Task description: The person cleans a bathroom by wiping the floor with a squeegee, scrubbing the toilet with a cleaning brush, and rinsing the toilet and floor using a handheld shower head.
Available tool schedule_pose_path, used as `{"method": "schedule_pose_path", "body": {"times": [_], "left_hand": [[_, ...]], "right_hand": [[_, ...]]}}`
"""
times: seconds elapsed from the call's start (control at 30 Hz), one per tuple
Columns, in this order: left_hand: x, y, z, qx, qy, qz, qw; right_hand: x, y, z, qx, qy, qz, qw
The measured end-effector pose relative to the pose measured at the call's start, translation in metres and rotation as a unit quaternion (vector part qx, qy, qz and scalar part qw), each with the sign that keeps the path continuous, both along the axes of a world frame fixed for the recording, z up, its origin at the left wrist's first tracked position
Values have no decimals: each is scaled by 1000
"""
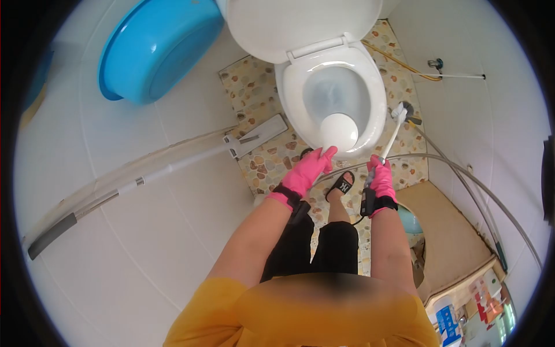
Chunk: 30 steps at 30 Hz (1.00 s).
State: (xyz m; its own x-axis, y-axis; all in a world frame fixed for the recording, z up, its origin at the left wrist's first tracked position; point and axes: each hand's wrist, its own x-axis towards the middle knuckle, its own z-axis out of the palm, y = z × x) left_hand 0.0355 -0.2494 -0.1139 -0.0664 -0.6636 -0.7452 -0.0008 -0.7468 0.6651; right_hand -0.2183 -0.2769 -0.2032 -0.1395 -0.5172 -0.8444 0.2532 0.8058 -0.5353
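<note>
Pink rubber gloves cover both hands. My left hand (309, 172) is closed round the handle of a white round scoop (339, 132), which hangs over the front rim of the toilet bowl (293, 95). In my right hand (381, 179) is the handle of a white toilet brush (392, 139); its dark-bristled head points away, to the right of the bowl. A grey hose (428, 155) passes close to that hand. The toilet lid (303, 26) is raised, and water shows inside the bowl.
A blue basin (159, 49) hangs at the upper left. A flat mop (263, 136) leans on the left wall. Right of me are a brown board (448, 225), a long pole (491, 234) and a shelf with bottles and packets. Pebble-patterned floor (251, 87) surrounds the toilet.
</note>
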Motion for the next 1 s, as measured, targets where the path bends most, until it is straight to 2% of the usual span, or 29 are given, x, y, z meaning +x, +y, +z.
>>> {"method": "schedule_pose_path", "body": {"times": [0.03,0.07,0.13,0.17,0.23,0.3,0.37,0.4,0.47,0.6,0.67,0.77,0.87,0.97,1.0], "left_hand": [[10,7,-6,7,-14,-9,1000],[21,15,-14,29,-48,31,998],[48,17,5,16,-93,47,994],[61,19,13,0,-135,60,989],[92,30,-8,-13,-162,100,982],[120,27,-17,-29,-186,141,972],[139,15,-17,-84,-111,209,968],[139,4,-12,-86,-111,210,968],[134,-16,0,-123,-4,277,953],[116,-32,-1,-131,46,213,967],[104,-31,1,-131,51,222,965],[90,-33,2,-163,66,251,952],[81,-31,20,-214,67,323,919],[81,-26,48,-238,55,363,899],[81,-25,56,-234,39,377,895]], "right_hand": [[4,3,-15,26,-8,7,1000],[9,7,-32,28,-11,11,999],[20,11,-58,2,-10,-44,999],[23,10,-64,5,-13,-42,999],[33,6,-71,-40,-45,-65,996],[44,-4,-60,-35,-53,-80,995],[50,-11,-49,39,-18,-81,996],[52,-11,-47,38,-17,-81,996],[56,-10,-44,-2,-12,-77,997],[56,-7,-43,-17,-20,-63,998],[58,-5,-32,-10,-29,-62,998],[56,2,-58,-40,-2,-71,997],[49,-4,-51,-1,-20,-53,998],[52,-10,-58,29,-11,-99,995],[53,-8,-64,-8,-3,-112,994]]}}
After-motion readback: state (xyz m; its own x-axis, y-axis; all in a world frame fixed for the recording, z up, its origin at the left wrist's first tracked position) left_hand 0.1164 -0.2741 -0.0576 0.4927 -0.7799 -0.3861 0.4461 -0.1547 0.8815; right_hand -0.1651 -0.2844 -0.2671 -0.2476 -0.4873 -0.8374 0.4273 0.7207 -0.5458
